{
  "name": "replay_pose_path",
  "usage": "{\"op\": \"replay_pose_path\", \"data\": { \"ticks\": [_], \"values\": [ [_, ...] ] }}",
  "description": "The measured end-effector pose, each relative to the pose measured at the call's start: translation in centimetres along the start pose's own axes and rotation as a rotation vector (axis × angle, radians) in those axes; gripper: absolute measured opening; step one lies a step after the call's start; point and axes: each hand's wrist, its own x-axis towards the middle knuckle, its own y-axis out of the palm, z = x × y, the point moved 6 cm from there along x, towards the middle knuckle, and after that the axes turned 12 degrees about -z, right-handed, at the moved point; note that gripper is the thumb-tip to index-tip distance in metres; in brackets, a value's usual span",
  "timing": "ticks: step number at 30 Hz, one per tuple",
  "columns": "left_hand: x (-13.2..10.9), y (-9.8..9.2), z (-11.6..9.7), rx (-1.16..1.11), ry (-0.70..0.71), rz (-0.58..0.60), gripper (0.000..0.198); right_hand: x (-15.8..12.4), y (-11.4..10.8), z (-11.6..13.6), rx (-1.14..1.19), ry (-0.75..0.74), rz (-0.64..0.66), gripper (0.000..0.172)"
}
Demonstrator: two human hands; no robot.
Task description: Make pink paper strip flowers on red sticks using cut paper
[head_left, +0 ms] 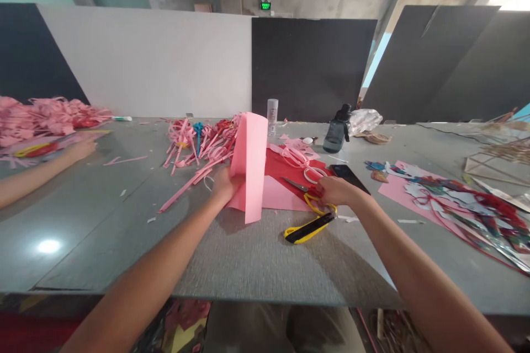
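My left hand is closed on a folded sheet of pink paper, which stands upright above the table. My right hand has its fingers closed around the red and yellow handles of a pair of scissors, blades pointing left. Just below that hand lies a yellow and black utility knife. Red paper and a flat pink sheet lie between my hands. A pale pink looped strip and a white ring rest on the red paper.
Pink strip bundles lie beyond my left hand. A clear bottle, a dark bottle and a phone are at the back and right. Colourful cutouts lie far right. Another person's hand is at left, near pink strips.
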Motion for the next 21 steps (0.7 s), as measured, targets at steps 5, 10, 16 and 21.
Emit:
{"op": "replay_pose_path", "data": {
  "ticks": [5,10,16,21],
  "values": [
    [0.4,-0.1,-0.3,0.123,0.043,0.006,0.017,0.3,0.1,0.7,-0.009,-0.010,-0.035,0.022],
    [1.3,-1.4,-0.2,0.259,0.058,-0.052,0.018,-0.6,-1.0,-0.7,0.038,0.106,-0.242,0.020],
    [1.8,-2.0,0.4,0.255,0.021,-0.107,0.020,-1.4,-2.5,-0.6,0.240,0.216,-0.492,0.007],
    [1.0,-1.1,1.7,0.113,-0.021,-0.226,0.034,-2.1,-2.2,1.7,0.591,0.140,-0.616,0.002]
  ]
}}
